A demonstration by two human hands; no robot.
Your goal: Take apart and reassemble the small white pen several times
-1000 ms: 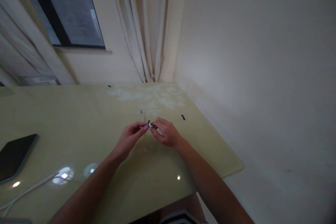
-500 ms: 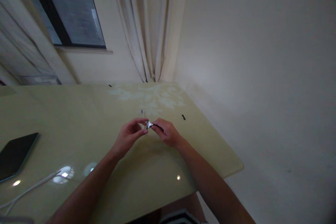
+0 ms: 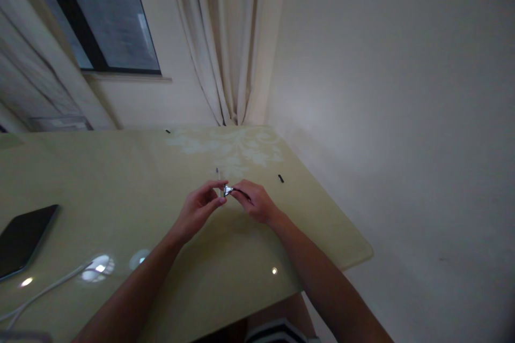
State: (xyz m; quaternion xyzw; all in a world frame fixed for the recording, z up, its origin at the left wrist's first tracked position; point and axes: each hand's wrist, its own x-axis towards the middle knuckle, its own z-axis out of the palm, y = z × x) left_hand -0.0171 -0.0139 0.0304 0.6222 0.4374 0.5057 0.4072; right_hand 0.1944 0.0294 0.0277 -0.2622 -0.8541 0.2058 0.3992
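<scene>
Over the right-hand part of the yellowish desk (image 3: 237, 262), a small razor-like tool (image 3: 228, 190) with a shiny silver head and a dark handle is held between the two grips. The handle is clasped by the right grip (image 3: 255, 202), its fingers closed around it, and the head is pinched at its ends by the thumb and forefinger of the left grip (image 3: 197, 208). Just beyond the left fingertips, a thin white stick (image 3: 218, 171) with a greyish tip is seen, its nearer part partly hidden by the fingers. A small black piece (image 3: 280, 178) is laid to the right of the hands, apart from them, and another small dark piece (image 3: 168, 131) is placed near the far edge. On the left, a flat black device (image 3: 26, 240) is set down, with a white cable (image 3: 52, 285) stretched nearer the wearer. Beyond the desk, a curtain (image 3: 225, 37) is hung beside a dark-framed window (image 3: 107, 16).
</scene>
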